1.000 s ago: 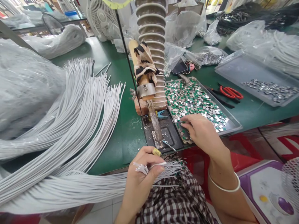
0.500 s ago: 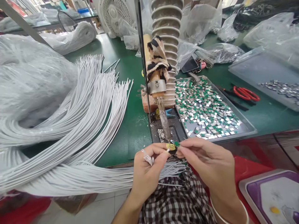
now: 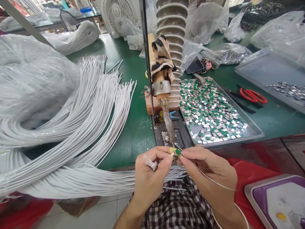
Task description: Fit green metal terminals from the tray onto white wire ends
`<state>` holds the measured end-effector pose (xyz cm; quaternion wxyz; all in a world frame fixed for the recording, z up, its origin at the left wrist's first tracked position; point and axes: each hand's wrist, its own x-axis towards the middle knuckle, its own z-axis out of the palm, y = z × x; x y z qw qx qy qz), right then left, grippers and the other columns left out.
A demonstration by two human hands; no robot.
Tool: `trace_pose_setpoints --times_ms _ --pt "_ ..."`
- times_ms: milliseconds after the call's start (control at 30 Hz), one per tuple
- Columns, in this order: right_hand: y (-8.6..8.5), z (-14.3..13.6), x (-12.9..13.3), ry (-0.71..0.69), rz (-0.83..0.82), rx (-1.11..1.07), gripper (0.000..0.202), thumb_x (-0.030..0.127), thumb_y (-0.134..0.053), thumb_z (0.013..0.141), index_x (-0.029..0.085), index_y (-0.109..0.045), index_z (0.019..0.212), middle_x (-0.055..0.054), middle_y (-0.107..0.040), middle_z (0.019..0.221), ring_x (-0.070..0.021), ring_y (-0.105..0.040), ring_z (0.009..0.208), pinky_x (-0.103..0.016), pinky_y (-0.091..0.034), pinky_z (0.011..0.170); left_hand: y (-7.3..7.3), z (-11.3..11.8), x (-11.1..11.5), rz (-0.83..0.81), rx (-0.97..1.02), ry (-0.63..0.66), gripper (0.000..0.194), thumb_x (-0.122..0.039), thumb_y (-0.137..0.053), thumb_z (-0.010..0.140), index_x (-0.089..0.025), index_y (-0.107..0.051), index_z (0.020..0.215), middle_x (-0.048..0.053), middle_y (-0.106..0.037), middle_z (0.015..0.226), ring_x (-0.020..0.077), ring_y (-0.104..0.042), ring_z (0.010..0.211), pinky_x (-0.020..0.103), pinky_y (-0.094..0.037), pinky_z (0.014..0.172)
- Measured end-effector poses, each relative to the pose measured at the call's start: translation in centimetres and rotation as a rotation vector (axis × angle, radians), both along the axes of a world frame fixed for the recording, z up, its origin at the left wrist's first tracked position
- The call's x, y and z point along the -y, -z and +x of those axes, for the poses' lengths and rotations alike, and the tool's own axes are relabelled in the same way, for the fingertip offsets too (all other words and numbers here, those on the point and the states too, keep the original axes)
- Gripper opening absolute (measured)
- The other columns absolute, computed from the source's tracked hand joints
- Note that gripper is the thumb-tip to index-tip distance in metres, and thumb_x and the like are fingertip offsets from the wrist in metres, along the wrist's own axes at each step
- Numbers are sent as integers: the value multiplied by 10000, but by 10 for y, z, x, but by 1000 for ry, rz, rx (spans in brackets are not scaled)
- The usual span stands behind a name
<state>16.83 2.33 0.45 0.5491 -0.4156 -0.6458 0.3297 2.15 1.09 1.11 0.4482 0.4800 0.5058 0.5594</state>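
Observation:
My left hand (image 3: 152,170) is closed around several white cables (image 3: 150,163), their cut ends poking out between the fingers. One cable end is pinched between thumb and forefinger, whose tip has a yellow wrap. My right hand (image 3: 209,173) pinches a small green circuit board (image 3: 177,152) against that cable end. A thin wire (image 3: 214,180), apparently solder, runs from the right fingertips across the back of the hand. Just above the fingertips is the tip of a clamped soldering iron (image 3: 169,127), pointing down. Whether the tip touches the board is hard to make out.
Bundles of white cables (image 3: 95,117) cover the left side of the green table. A tray (image 3: 254,132) of small green-and-metal boards lies to the right, beside red-handled pliers (image 3: 252,95). A ribbed hose (image 3: 172,31) stands behind the iron, near a fan (image 3: 118,16).
My right hand has shifted slightly left and down, bringing the green board over to the cable end. The thin wire now shows clearly across that hand. My left hand has barely moved.

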Motion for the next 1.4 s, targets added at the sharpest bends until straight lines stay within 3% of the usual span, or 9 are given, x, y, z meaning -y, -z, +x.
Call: trace_pose_setpoints --times_ms 133,233,400,600,833,967,1167,1267,1400 --pt "1 0 3 146 107 184 278 52 -523 904 184 -633 1123 -1 -717 918 -73 -691 814 -157 -573 780 -3 0 -2 -5 -36 -18 217 -59 -619 822 -187 -678 657 -33 -775 814 92 -694 752 161 -498 716" --pt "-2 -1 3 269 206 245 247 19 -518 904 158 -647 1063 -1 -735 886 -60 -702 791 -131 -566 798 -6 -1 -5 -8 -44 -24 219 -57 -613 813 -186 -672 646 -36 -776 808 90 -690 736 159 -492 698" --pt "-16 -4 -3 233 442 387 191 -19 -613 843 119 -690 951 -60 -733 962 -102 -691 933 -184 -551 930 -14 -2 -8 -5 -72 -22 211 -59 -611 806 -185 -674 649 -29 -782 804 100 -695 733 165 -495 689" --pt "-22 -6 -5 252 509 460 175 -31 -634 832 87 -709 938 -71 -722 964 -88 -675 934 -159 -527 959 -18 -3 -9 4 -77 -34 214 -66 -604 814 -187 -671 651 -24 -774 805 106 -684 721 180 -496 687" --pt "-22 -3 -3 174 470 415 186 -8 -647 825 91 -699 975 -81 -712 1008 -111 -682 946 -203 -545 943 -16 -4 -6 -11 -52 -26 215 -66 -599 831 -191 -672 673 -29 -773 826 103 -682 731 179 -491 689" --pt "-21 0 -1 54 329 295 217 0 -558 848 130 -657 990 -72 -691 989 -140 -677 942 -252 -568 837 -11 -5 -3 -30 -27 -9 224 -73 -593 842 -189 -661 664 -17 -770 820 116 -685 756 190 -491 692" --pt "-19 -1 -6 100 71 312 148 133 -523 922 190 -608 815 28 -596 652 -94 -550 562 -224 -469 553 -8 -7 -5 1 -138 87 130 -115 -638 842 -176 -692 741 33 -704 876 148 -649 800 229 -480 696" --pt "-17 -2 -8 96 92 378 119 123 -571 906 182 -623 817 11 -646 695 -100 -591 606 -220 -488 590 -10 -6 -10 -47 -107 168 156 -103 -624 831 -165 -669 695 29 -685 797 147 -633 768 234 -472 707" --pt "-11 -3 -6 76 139 367 191 80 -504 928 183 -642 1010 -16 -722 844 -101 -681 697 -206 -553 686 -11 -5 -14 -136 66 163 176 -97 -623 802 -168 -628 641 4 -691 741 118 -615 689 202 -457 637"
